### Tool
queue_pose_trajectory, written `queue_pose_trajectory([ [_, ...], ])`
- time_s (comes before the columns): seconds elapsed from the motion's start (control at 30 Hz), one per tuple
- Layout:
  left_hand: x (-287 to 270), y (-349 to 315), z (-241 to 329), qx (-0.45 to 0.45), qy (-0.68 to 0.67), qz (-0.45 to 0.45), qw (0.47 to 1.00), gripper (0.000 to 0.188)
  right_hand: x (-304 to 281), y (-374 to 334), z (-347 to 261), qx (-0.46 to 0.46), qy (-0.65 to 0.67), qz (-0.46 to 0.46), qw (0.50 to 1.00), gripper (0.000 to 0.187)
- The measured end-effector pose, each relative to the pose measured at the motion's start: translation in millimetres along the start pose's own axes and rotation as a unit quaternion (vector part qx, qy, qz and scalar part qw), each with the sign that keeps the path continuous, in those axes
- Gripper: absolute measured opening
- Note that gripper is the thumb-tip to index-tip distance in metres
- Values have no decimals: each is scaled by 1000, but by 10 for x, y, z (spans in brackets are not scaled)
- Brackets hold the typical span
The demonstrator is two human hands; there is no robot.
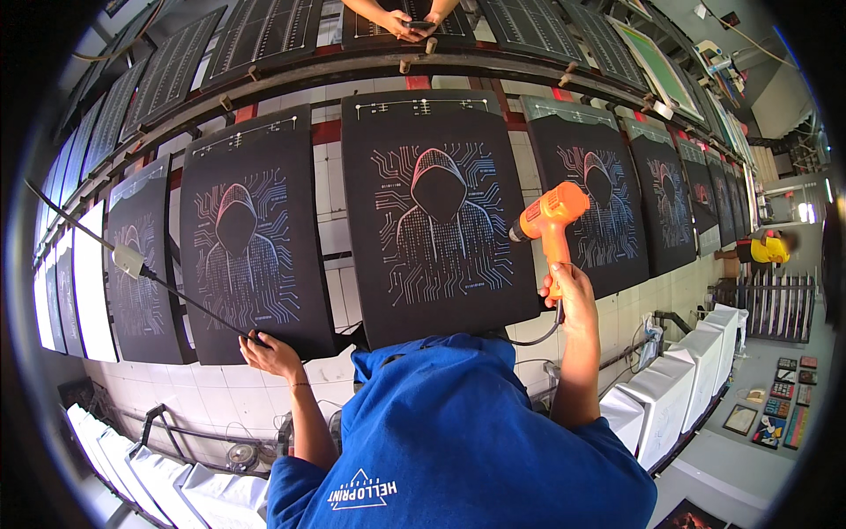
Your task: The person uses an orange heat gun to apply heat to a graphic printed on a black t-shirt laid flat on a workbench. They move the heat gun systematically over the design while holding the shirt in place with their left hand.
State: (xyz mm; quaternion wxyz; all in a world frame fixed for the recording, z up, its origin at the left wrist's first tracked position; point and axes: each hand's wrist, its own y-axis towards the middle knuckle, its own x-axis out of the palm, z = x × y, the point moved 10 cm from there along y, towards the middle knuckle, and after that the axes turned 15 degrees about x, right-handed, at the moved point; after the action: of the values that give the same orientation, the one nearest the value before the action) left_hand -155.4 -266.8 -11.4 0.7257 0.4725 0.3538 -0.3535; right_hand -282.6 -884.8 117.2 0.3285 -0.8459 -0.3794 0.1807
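My right hand (571,295) is wrapped round the handle of an orange heat gun (553,214). Its dark nozzle points left, over the right edge of the middle black T-shirt (441,304), and its cord loops down behind my wrist. That shirt lies flat on a printing board and bears a hooded figure with circuit lines. At the near edge of the black T-shirt to the left (198,328), my left hand (271,354) is closed round a black power cable (198,307). Farther up, the cable meets a white plug connector (129,261).
More boards with the same printed shirts stand left and right, such as one black T-shirt (621,251). A dark rail (291,70) runs behind them. Across it, another person's hands (410,26) hold a phone. White-covered boards (670,388) line the near side. Someone in yellow (769,248) is far right.
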Motion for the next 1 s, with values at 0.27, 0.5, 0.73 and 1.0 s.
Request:
queue_pose_trajectory([
  [0.27,-42,25,44,-2,1,5,1000,32,1052,-211,178,47,-47,-179,982,28],
  [0.5,-44,17,74,-16,0,-5,1000,34,1352,-309,214,39,-90,-246,964,29],
  [0.73,5,-3,34,-18,27,-19,999,41,329,-108,109,30,-55,-97,993,26],
  [1.0,70,-3,16,-32,46,-40,998,45,178,-121,67,20,-51,-91,994,25],
])
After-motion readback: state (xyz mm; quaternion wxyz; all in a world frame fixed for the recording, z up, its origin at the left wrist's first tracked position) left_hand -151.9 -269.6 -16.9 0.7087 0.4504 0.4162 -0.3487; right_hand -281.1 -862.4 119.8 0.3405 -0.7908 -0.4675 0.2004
